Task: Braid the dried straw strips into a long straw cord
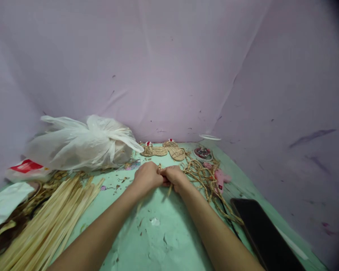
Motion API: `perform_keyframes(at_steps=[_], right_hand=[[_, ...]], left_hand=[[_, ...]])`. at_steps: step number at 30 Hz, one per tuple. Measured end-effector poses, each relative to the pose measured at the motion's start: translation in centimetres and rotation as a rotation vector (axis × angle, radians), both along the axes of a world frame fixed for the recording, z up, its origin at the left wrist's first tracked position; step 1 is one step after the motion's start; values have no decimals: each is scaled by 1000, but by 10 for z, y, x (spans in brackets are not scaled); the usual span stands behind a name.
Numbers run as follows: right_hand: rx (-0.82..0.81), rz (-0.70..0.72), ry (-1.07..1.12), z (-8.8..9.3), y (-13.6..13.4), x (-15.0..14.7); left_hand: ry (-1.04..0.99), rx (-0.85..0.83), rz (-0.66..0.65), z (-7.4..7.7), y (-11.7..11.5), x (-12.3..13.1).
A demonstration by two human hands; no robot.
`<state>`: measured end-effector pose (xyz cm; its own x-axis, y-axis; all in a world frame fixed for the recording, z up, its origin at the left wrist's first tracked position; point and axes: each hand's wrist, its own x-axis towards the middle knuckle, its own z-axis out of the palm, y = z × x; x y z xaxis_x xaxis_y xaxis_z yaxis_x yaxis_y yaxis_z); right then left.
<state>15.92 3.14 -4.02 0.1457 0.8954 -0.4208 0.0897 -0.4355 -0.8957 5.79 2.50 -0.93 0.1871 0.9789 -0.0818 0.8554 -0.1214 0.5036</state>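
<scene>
My left hand (148, 177) and my right hand (173, 176) meet over the middle of the green table, both closed with fingertips pinched together. Between them is a tan braid of dried plant fibre (159, 166), mostly hidden by the fingers. A loose strip end (170, 189) sticks out below my right hand. Just right of that hand lies a tangled pile of the same tan braided cord (200, 173). Beyond the hands, a pair of small woven slippers (176, 152) with red and white trim rests near the wall.
At left lie long pale fibre strips (51, 218), a tied white plastic bag (87, 145) and a red-and-white packet (26, 167). On the right are a pink glue gun (220, 180), a small bowl of trinkets (202, 153) and a dark phone-like slab (265, 233). Pale walls enclose the table.
</scene>
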Motion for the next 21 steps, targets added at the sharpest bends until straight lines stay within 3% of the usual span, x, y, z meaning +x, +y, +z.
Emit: perform_keyframes(at_steps=[3,6,9,13,17,21], right_hand=[[-1,-29,-29,-2,1,2],[18,-14,-44,-4,0,5],[41,29,-47,-3,-2,7],[46,75,-49,-2,-4,9],[59,126,-20,-1,-3,9],[61,196,-29,3,-3,12]], left_hand=[[20,79,-22,1,-16,12],[-51,52,-50,-1,-16,12],[-129,-75,6,3,-2,1],[-449,-348,249,5,12,-7],[-722,-677,219,-8,16,-1],[-754,-748,214,-18,22,-4]])
